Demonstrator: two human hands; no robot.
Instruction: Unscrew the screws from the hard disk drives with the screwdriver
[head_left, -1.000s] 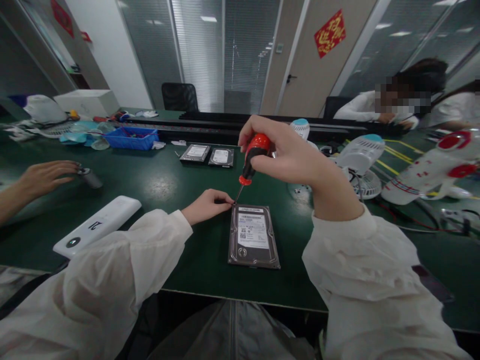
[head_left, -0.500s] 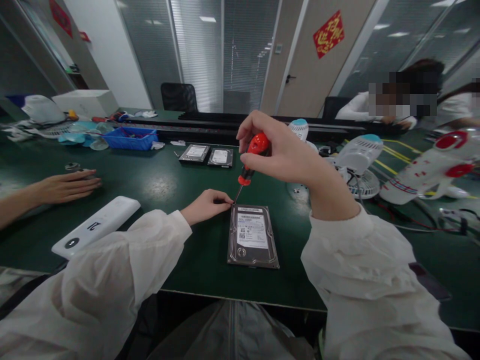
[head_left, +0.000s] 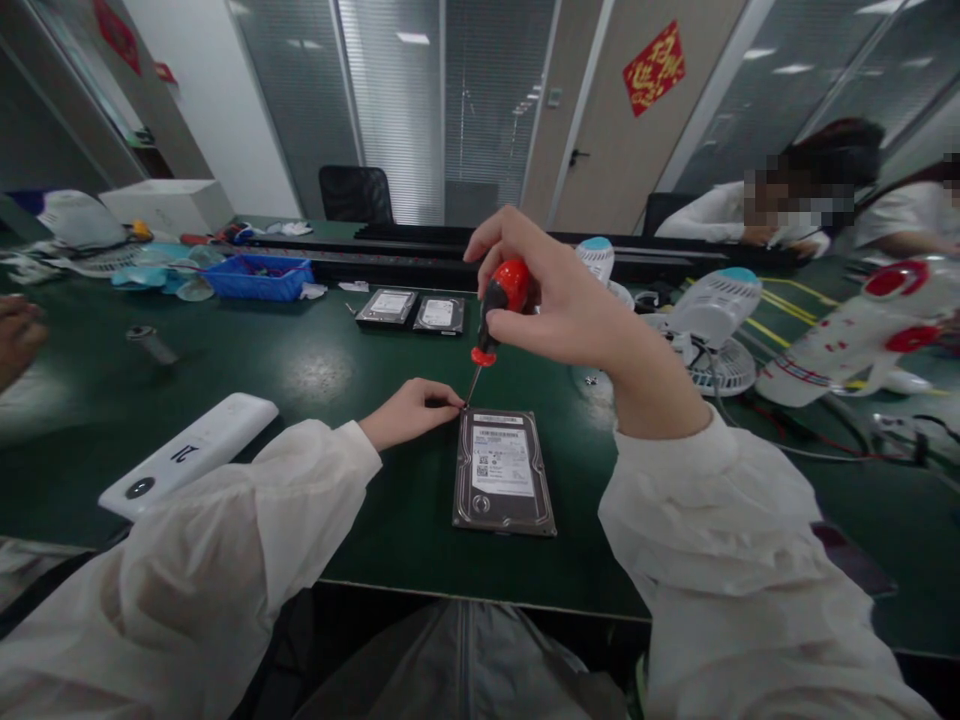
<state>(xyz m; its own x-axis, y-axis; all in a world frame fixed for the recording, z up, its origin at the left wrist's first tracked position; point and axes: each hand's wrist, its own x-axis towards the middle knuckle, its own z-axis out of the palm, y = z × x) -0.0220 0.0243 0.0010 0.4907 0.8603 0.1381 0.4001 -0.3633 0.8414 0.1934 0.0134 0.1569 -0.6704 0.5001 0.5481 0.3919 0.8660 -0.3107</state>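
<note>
A hard drive [head_left: 504, 472] lies label up on the green table [head_left: 322, 370] in front of me. My right hand [head_left: 559, 295] is closed round the red and black handle of a screwdriver [head_left: 495, 305], whose tip rests at the drive's far left corner. My left hand [head_left: 409, 412] lies on the table beside that corner, its fingertips pinched at the screwdriver tip. What they pinch is too small to make out.
Two more hard drives [head_left: 412, 310] lie further back. A white device [head_left: 187, 455] sits at the left, a small metal cylinder [head_left: 150, 342] beyond it, a blue tray [head_left: 259, 277] at the back left. White fans [head_left: 712, 320] and cables crowd the right. Another person's hand [head_left: 16, 335] shows at the left edge.
The other person's hand at the left has let go of the metal cylinder and drawn back to the frame's edge. My right hand has turned slightly on the screwdriver handle.
</note>
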